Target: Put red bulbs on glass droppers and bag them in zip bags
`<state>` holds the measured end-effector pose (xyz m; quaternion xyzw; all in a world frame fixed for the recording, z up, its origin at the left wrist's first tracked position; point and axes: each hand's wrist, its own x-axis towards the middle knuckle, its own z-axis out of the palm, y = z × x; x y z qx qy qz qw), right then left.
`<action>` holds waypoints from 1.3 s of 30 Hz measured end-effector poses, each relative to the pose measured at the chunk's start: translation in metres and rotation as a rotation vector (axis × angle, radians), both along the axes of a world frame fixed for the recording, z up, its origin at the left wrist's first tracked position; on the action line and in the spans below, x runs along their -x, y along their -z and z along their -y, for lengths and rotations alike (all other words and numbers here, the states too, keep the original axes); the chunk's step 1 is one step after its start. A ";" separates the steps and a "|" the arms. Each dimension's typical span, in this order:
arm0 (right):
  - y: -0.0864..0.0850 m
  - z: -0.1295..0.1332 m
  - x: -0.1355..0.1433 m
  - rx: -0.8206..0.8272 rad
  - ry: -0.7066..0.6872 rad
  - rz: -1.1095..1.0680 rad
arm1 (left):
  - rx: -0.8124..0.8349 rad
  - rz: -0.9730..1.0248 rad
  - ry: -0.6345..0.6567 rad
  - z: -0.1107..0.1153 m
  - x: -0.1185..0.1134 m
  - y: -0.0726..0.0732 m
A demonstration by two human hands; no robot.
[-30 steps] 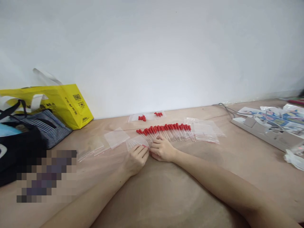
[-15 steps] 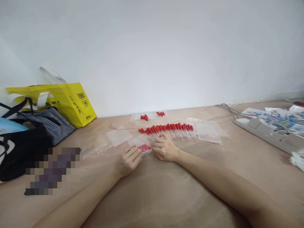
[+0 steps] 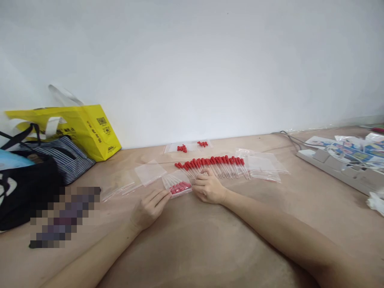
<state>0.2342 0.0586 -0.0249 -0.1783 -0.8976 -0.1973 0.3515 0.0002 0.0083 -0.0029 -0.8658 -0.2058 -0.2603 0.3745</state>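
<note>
A small clear zip bag lies in front of me, holding several thin clear sticks with red bulb ends, the red ends near its zip edge. My left hand has thumb and fingers closed at the bag's left front corner. At the bag's right corner is my right hand, its fingers curled together and pressed on that end; the fingertips are partly hidden. Just beyond, a row of loose red-ended sticks lies fanned side by side, red ends away from me.
Flat clear bags lie left and right. Filled bags rest by the wall. A yellow bag, a striped pouch and a black bag stand left. Right are a power strip and cables.
My left hand has slid left and toward me along the bag's front edge, uncovering more red ends. The right hand stays in place.
</note>
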 end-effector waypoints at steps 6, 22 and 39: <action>0.000 0.001 0.001 0.002 0.025 -0.003 | 0.029 0.028 0.022 0.000 -0.004 -0.002; 0.002 0.001 0.006 -0.071 0.033 0.010 | 0.000 -0.052 0.050 -0.009 -0.007 0.003; 0.008 -0.002 0.008 0.071 0.169 0.000 | 0.116 -0.087 -0.036 -0.004 0.006 -0.001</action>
